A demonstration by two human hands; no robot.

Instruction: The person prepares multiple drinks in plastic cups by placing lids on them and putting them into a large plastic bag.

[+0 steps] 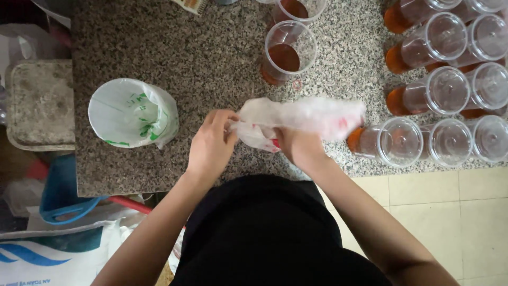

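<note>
Both my hands grip a thin white plastic bag (301, 117) with red print, stretched over the granite counter (211, 58). My left hand (211, 145) pinches the bag's left end between thumb and fingers. My right hand (300, 148) holds the bag from below, its fingers hidden under the plastic. The bag's right part is blurred. Just beyond the bag stands an open clear plastic cup (288, 52) with brown liquid in its bottom.
A white roll or stack of bags with green print (132, 113) stands left of my hands. Several lidded clear cups of orange-brown liquid (439, 90) crowd the counter's right side. A blue basin (66, 193) and a sack lie on the floor at left.
</note>
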